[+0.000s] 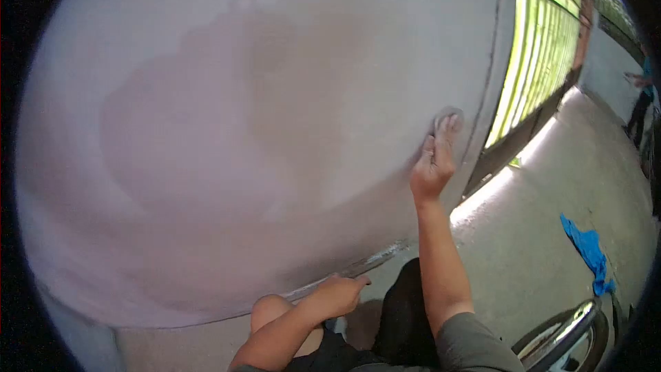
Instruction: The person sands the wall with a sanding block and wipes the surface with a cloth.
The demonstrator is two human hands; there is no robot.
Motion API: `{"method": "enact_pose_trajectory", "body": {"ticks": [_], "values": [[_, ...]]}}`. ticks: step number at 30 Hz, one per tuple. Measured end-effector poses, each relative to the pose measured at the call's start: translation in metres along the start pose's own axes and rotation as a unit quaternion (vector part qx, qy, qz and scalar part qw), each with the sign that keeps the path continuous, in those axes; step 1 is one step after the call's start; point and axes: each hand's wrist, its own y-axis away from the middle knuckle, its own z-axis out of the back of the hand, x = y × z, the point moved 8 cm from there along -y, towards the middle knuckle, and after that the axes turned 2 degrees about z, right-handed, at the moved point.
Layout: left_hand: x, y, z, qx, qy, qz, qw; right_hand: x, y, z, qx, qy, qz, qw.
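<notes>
A large, smooth grey panel point(206, 255) with a rounded lower edge fills most of the view, a darker brownish patch across its middle. Near its right edge, my right hand point(434, 162) presses a small grey pad point(451, 114) against the surface. The pad shows just past the fingertips, and its underside is hidden. Low down by my bent knee point(270, 306), my left hand point(339, 295) hangs loosely below the panel's lower edge. One finger stretches out to the right, the others are partly hidden, and I see nothing held there.
A blue cloth point(587, 248) lies on the concrete floor point(523, 241) to the right. Closer in stands a wheel with a shiny fender point(568, 337). Beyond the panel is a barred opening point(540, 48) with bright light. Another person point(642, 96) is partly visible at the far right.
</notes>
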Motion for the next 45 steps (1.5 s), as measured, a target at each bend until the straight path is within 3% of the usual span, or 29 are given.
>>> {"method": "enact_pose_trajectory", "body": {"ticks": [5, 8, 10, 16, 18, 22, 25, 28, 30, 35, 37, 40, 45], "values": [[0.008, -0.016, -0.023, -0.03, -0.03, -0.054, 0.998, -0.007, 0.004, 0.003, 0.031, 0.015, 0.007, 0.999], [-0.004, -0.008, -0.003, -0.026, -0.038, -0.019, 0.999, -0.005, 0.005, 0.0, 0.023, -0.02, -0.011, 0.999], [-0.018, -0.005, -0.006, 0.012, -0.045, -0.049, 0.998, -0.007, 0.005, 0.004, 0.013, -0.041, 0.003, 0.999], [-0.011, 0.003, -0.016, -0.036, -0.027, -0.079, 0.996, -0.001, 0.003, 0.002, 0.039, 0.001, -0.001, 0.999], [0.001, 0.008, -0.021, -0.018, -0.022, -0.044, 0.999, 0.005, 0.004, 0.001, 0.016, 0.036, 0.056, 0.998], [0.022, 0.03, -0.027, -0.05, -0.009, -0.04, 0.998, 0.015, 0.004, -0.006, 0.015, 0.04, 0.054, 0.998], [0.037, 0.032, -0.032, -0.085, -0.012, -0.041, 0.995, 0.031, 0.005, -0.005, 0.004, 0.039, 0.136, 0.99], [0.038, 0.037, -0.022, -0.055, -0.005, 0.008, 0.998, 0.013, 0.003, -0.003, 0.017, 0.019, 0.081, 0.996], [0.019, 0.043, -0.017, 0.02, -0.053, 0.023, 0.998, 0.002, 0.004, 0.002, -0.018, 0.065, 0.021, 0.998], [0.007, 0.025, -0.034, 0.004, -0.015, -0.031, 0.999, 0.031, 0.001, -0.004, 0.008, 0.005, 0.097, 0.995], [0.001, 0.02, -0.026, -0.014, -0.018, -0.049, 0.999, 0.001, -0.007, 0.004, 0.005, -0.03, -0.073, 0.997], [-0.014, 0.006, -0.026, 0.001, -0.049, -0.078, 0.996, 0.022, 0.003, -0.004, 0.002, 0.015, -0.032, 0.999], [-0.015, -0.02, -0.037, -0.061, -0.025, -0.087, 0.994, 0.044, 0.003, -0.007, 0.021, 0.015, 0.053, 0.998]]}}
